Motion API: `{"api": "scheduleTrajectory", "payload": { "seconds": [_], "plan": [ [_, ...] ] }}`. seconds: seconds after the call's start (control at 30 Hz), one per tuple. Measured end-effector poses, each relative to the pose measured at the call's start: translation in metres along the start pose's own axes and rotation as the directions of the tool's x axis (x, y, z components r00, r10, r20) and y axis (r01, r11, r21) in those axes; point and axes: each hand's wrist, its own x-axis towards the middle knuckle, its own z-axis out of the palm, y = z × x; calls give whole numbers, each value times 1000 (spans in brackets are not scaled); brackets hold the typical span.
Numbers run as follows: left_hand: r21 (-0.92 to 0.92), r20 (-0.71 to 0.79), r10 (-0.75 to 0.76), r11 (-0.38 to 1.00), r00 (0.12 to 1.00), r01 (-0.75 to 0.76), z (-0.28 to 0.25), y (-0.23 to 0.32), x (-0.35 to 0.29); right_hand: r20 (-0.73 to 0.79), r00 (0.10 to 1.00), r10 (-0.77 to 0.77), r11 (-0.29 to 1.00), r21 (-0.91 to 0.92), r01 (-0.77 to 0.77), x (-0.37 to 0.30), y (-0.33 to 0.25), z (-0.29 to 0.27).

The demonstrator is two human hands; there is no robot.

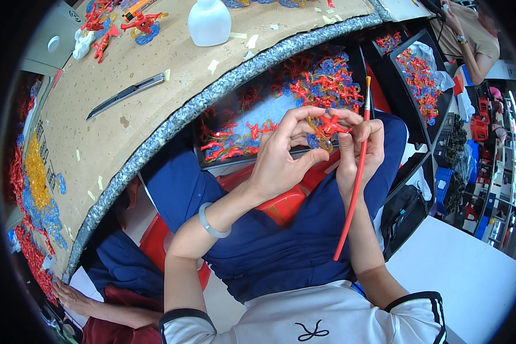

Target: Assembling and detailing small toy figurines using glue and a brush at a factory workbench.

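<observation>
Both my hands meet over my lap around a small plastic figure (pixel 328 124), red with a clear yellow piece and a blue base. My left hand (pixel 289 146), a pale bangle (pixel 213 222) on its forearm, pinches the figure between thumb and fingers. From the other side, the fingertips of my right hand (pixel 361 149) touch the red part. A red-handled paintbrush (pixel 359 183) is also held in my right hand, bristles up and handle slanting down along the forearm. Just beyond my hands, a black tray (pixel 204 166) holds many similar red, yellow and blue figures.
On the table (pixel 166 51) lie a utility knife (pixel 129 94), a white bottle (pixel 209 23) and several figures. Piles of yellow parts (pixel 36 172) and red parts (pixel 34 266) line the left edge, near another person's hand (pixel 71 298). A second tray (pixel 438 123) stands right.
</observation>
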Motion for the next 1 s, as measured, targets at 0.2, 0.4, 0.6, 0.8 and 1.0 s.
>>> {"api": "scheduleTrajectory", "payload": {
  "seconds": [0.2,0.4,0.6,0.8,1.0],
  "plan": [
    [62,-2,28,998,1000,-27,-2,-2,-1,11,1000,19,1000,15,-19,0,-1,-1],
    [-196,-17,-45,980,999,41,1,-8,6,26,999,39,999,21,-39,6,-3,-5],
    [-407,44,-116,905,992,124,-7,4,14,55,989,137,990,12,-137,14,-15,0],
    [-453,49,-18,891,999,38,-11,17,-10,28,998,-55,961,-269,61,4,-20,-1],
    [702,-419,879,473,228,-532,-79,127,-69,-160,978,-136,973,-208,101,11,-11,-57]
  ]
}}
